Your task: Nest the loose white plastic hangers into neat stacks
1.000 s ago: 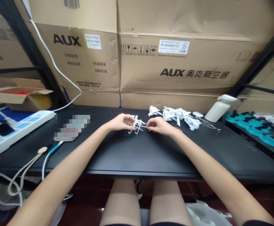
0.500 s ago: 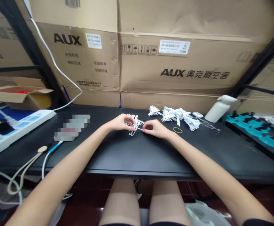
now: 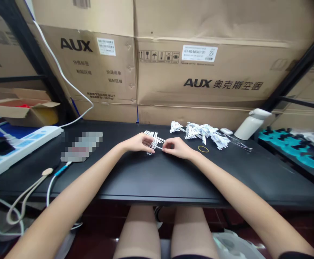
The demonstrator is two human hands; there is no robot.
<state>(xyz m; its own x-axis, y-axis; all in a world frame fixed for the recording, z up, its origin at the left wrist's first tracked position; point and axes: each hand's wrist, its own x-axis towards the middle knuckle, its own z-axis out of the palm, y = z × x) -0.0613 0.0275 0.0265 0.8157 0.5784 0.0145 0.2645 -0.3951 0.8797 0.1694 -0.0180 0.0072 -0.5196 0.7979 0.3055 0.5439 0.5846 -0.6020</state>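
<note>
A bunch of thin white hooked pieces [image 3: 154,139] lies at the middle of the black table [image 3: 157,180]. My left hand [image 3: 142,142] is at the left side of this bunch, thumb and fingers curved around some of the pieces. At the right side, my right hand [image 3: 174,146] pinches the end of one white piece between thumb and fingertips. More white pieces [image 3: 206,132] lie in bundles behind and to the right of my right hand. A yellow rubber band [image 3: 203,149] is on the table beside them.
A white bottle [image 3: 253,124], a small white case [image 3: 226,131] and teal items [image 3: 289,145] are on the right. To the left are a power strip [image 3: 24,147], a pixelated object [image 3: 82,145], cables and an open carton [image 3: 30,108]. Large cardboard boxes [image 3: 200,97] stand behind.
The fingers of my left hand have spread slightly and shifted left around the bunch. My right hand has barely moved.
</note>
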